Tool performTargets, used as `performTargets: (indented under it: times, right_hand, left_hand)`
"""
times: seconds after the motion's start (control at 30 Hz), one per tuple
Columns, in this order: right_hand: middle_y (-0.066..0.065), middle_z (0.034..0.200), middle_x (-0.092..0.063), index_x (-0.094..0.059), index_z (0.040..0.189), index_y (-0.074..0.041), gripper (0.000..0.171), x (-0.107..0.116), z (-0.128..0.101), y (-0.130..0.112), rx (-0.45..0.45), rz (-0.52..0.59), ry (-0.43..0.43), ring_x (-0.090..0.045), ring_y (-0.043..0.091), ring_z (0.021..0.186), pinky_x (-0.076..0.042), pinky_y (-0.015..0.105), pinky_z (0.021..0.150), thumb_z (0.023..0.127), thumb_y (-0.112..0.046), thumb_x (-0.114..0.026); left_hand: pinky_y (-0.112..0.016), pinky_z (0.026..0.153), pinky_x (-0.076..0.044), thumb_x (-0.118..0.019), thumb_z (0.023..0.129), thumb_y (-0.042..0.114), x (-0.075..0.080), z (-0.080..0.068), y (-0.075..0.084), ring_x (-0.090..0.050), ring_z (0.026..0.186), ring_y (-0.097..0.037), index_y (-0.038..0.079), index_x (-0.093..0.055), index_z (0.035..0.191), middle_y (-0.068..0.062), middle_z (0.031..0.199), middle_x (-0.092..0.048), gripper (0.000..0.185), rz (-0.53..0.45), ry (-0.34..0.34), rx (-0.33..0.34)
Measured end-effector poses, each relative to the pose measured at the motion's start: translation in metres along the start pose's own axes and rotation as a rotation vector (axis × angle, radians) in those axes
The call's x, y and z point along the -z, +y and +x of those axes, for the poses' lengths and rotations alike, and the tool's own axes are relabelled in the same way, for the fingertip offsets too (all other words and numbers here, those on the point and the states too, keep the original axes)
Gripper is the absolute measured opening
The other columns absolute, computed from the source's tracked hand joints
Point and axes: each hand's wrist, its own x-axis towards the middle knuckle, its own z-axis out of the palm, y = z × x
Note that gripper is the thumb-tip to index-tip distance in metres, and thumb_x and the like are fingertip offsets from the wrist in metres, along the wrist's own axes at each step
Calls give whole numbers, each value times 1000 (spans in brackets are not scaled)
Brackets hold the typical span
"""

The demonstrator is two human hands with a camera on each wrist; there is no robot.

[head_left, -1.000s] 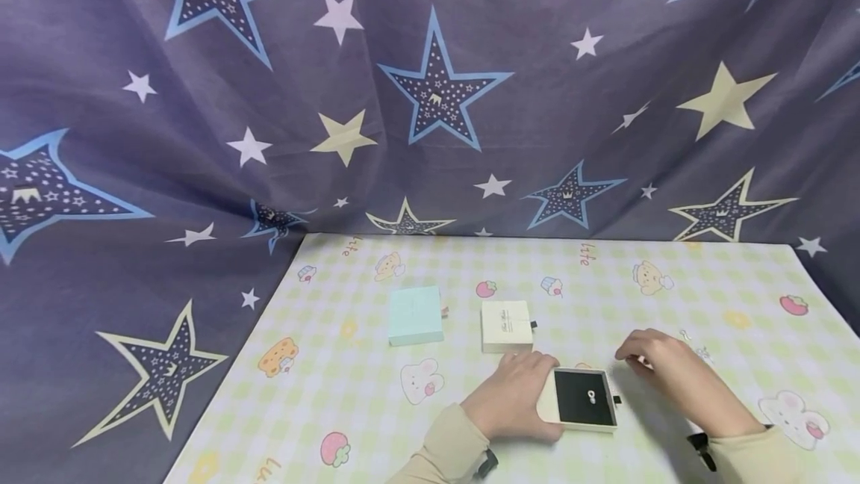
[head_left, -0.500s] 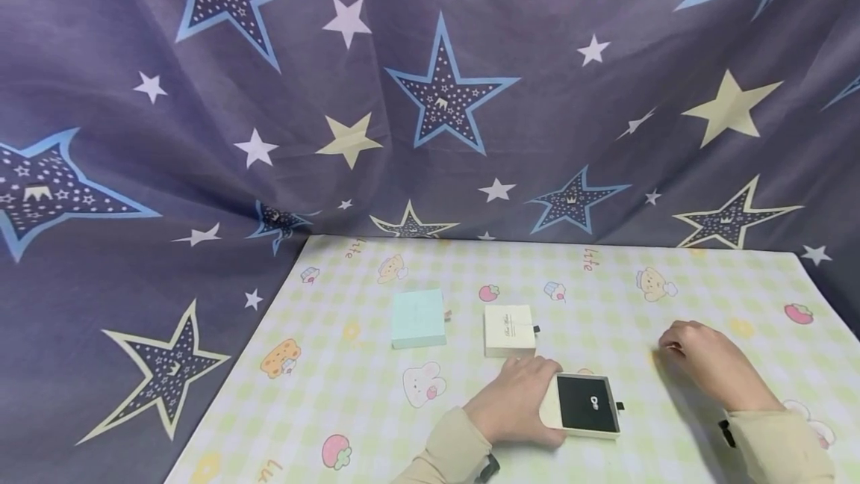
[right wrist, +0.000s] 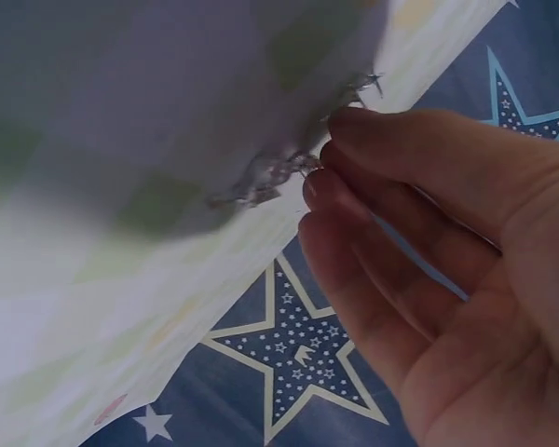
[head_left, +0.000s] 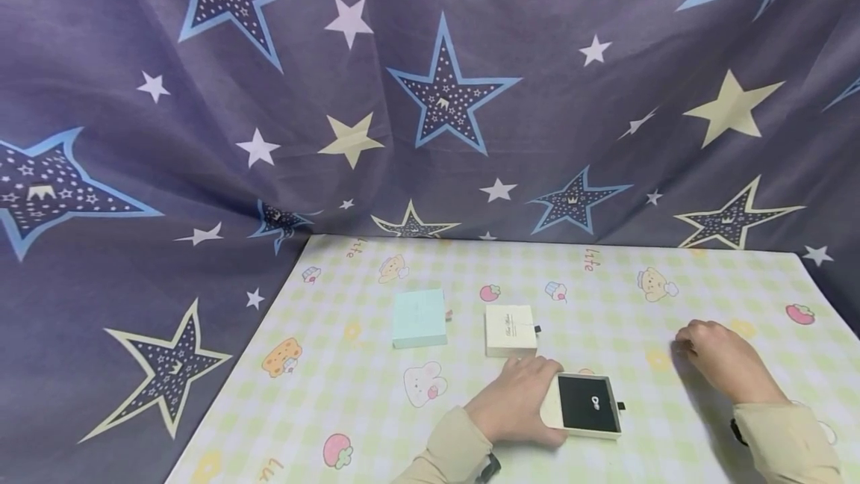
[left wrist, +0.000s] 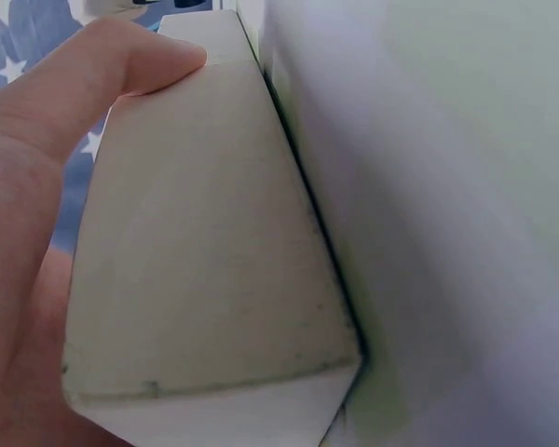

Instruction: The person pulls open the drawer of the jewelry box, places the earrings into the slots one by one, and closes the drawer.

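A white drawer-style jewellery box (head_left: 552, 405) lies near the table's front, gripped by my left hand (head_left: 513, 403) around its sleeve. Its side fills much of the left wrist view, with the thumb along it. The box's drawer is slid out to the right, showing a black insert (head_left: 579, 403) with a small silver item (head_left: 595, 402) on it. To the right, my right hand (head_left: 728, 359) is low at the tabletop, fingers bent. In the right wrist view its thumb and fingertips pinch at small silvery jewellery (right wrist: 278, 169); its exact kind is blurred.
Beyond the left hand stands a closed cream box (head_left: 510, 330) with a dark tab. A mint-green box (head_left: 419, 317) sits farther left. A star-patterned curtain (head_left: 430, 170) hangs behind the checked tablecloth (head_left: 349, 409).
My right hand has moved right, away from the open box, to the silvery jewellery, which it now hides from the head view. The left hand still holds the box. The head view has shifted slightly.
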Motion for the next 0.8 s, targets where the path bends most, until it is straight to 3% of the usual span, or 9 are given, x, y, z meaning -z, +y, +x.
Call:
performTargets:
  times: [0.17,0.33,0.57,0.8]
  right_hand:
    - [14,79,-70,-74,81,0,17,-2,0,2,-6,16,-8,-67,35,74,-57,49,68,72,14,-74]
    - [13,79,-67,-72,82,1,16,-2,1,3,-7,15,39,-66,36,75,-57,49,69,71,12,-76]
    - [18,80,-65,-71,84,5,13,-4,4,6,-51,21,-21,-66,39,76,-56,51,70,76,15,-70]
    - [19,79,-67,-71,80,3,14,-6,5,6,-46,58,22,-66,40,74,-56,51,68,77,15,-67]
  left_hand:
    - [-15,85,-35,-79,68,53,-1,0,-1,-44,90,1,16,-52,131,15,103,-55,78,1,-5,4]
    - [-15,84,-35,-80,68,53,-1,0,-1,-44,90,1,16,-52,130,15,103,-55,78,-2,1,2]
    - [-15,86,-35,-80,68,54,0,-1,0,-44,91,1,17,-51,131,15,105,-56,78,-13,-14,10]
    - [-16,89,-36,-79,68,53,0,-1,-1,-45,93,1,17,-52,131,14,107,-57,78,0,-4,6]
